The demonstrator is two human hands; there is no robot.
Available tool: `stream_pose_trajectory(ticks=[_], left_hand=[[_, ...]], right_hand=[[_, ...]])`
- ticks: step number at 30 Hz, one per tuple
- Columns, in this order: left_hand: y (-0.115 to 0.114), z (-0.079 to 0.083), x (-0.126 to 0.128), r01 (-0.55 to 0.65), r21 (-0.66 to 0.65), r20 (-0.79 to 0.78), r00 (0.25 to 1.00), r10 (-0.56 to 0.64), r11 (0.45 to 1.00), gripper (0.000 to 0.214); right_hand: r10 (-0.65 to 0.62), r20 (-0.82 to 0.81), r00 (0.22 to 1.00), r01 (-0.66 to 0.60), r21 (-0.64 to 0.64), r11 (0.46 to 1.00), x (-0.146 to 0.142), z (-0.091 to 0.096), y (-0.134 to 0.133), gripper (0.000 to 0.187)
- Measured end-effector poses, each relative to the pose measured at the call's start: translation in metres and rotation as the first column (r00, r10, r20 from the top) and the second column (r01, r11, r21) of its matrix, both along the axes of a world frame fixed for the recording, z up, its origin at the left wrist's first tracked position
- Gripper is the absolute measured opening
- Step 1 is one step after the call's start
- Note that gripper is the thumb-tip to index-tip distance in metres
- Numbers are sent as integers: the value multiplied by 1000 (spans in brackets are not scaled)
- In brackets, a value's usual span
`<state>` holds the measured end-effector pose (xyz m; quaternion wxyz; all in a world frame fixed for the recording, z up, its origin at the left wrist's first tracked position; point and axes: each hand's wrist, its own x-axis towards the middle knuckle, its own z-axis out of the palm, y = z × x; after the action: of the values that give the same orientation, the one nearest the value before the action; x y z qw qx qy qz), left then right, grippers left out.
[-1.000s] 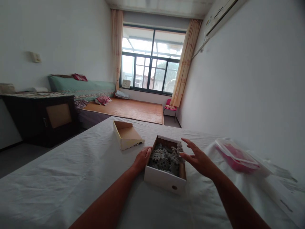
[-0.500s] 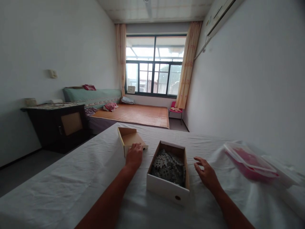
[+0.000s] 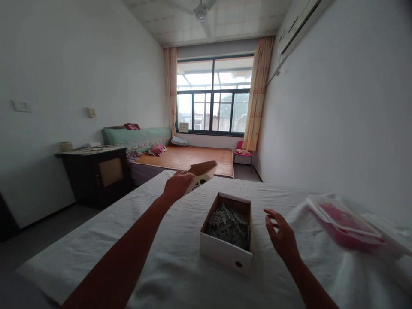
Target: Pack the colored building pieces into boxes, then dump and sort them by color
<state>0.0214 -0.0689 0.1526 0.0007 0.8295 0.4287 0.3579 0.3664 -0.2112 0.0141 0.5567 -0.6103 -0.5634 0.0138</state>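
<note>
My left hand (image 3: 176, 184) grips the empty cardboard box lid (image 3: 202, 173) and holds it up in the air, tilted, above the white-covered table (image 3: 128, 240). A white cardboard box (image 3: 225, 251) filled with grey plastic pieces (image 3: 229, 224) stands on the table in front of me. To the right of that box my right hand (image 3: 280, 236) hovers with its fingers apart and nothing in it.
A clear plastic container with pink contents (image 3: 344, 223) lies at the right near the wall. Beyond the table are a bed with a woven mat (image 3: 189, 156), a dark cabinet (image 3: 96, 174), a pink chair (image 3: 243, 152) and a window (image 3: 214, 105).
My left hand left the box of grey pieces, took hold of the empty lid and lifted it off the table. My right hand drew back to the right of the box. The view tilted up.
</note>
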Motion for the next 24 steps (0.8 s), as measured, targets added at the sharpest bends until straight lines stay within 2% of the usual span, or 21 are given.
stream_pose_trajectory(ticks=[1, 2, 3, 5, 7, 8, 9, 10, 12, 14, 15, 16, 17, 19, 20, 21, 22, 24], left_hand=[[-9, 11, 3, 68, -6, 160, 985, -66, 998, 24], [-20, 19, 8, 155, -34, 339, 931, -135, 987, 26], [-32, 24, 15, 252, -55, 533, 825, -185, 966, 29], [-59, 25, 37, 471, -62, 798, 553, -240, 880, 31], [-86, 14, 62, 649, -26, 932, 291, -215, 761, 27], [-99, 6, 75, 711, -12, 964, 196, -182, 703, 26], [-111, -3, 87, 757, -7, 980, 133, -145, 653, 27], [-121, -13, 96, 796, -15, 988, 104, -112, 605, 28], [-137, -34, 108, 830, -50, 995, 93, -49, 555, 29], [-144, -54, 106, 829, -153, 984, 178, 5, 539, 30], [-143, -63, 99, 806, -215, 970, 241, 27, 551, 32], [-140, -70, 89, 768, -276, 950, 309, 43, 578, 37], [-134, -77, 76, 705, -320, 930, 361, 68, 633, 43], [-118, -88, 48, 478, -359, 898, 410, 157, 802, 48], [-108, -91, 34, 367, -363, 884, 427, 192, 856, 46], [-100, -94, 24, 325, -382, 866, 453, 212, 865, 46], [-92, -97, 16, 327, -416, 845, 483, 228, 848, 45], [-84, -100, 12, 388, -506, 799, 548, 248, 771, 46]], right_hand=[[-26, -27, 999, 27, 32, 999, -4, 8, -2, 39], [-35, -71, 997, 39, 48, 998, -10, 16, -5, 40], [-15, -135, 991, 22, 53, 998, -17, 26, -6, 41], [138, -314, 939, -127, 53, 990, -33, 44, -9, 47], [364, -503, 784, -376, 83, 923, -53, 61, -12, 57], [452, -578, 680, -484, 110, 868, -62, 68, -14, 62], [505, -635, 584, -559, 136, 818, -70, 75, -16, 66], [525, -678, 515, -596, 158, 788, -77, 80, -19, 69], [508, -732, 455, -582, 187, 791, -85, 86, -26, 70], [444, -769, 460, -533, 161, 831, -81, 86, -34, 67], [403, -790, 463, -532, 116, 839, -75, 85, -38, 66], [359, -812, 460, -546, 60, 836, -68, 82, -41, 65], [313, -836, 450, -569, 1, 822, -60, 79, -44, 65], [211, -885, 414, -621, -105, 777, -43, 69, -47, 65], [164, -902, 399, -639, -145, 756, -37, 64, -48, 65], [124, -911, 393, -647, -178, 741, -33, 60, -48, 65], [95, -913, 398, -650, -208, 731, -31, 56, -48, 65], [75, -902, 426, -655, -250, 713, -33, 52, -47, 64]])
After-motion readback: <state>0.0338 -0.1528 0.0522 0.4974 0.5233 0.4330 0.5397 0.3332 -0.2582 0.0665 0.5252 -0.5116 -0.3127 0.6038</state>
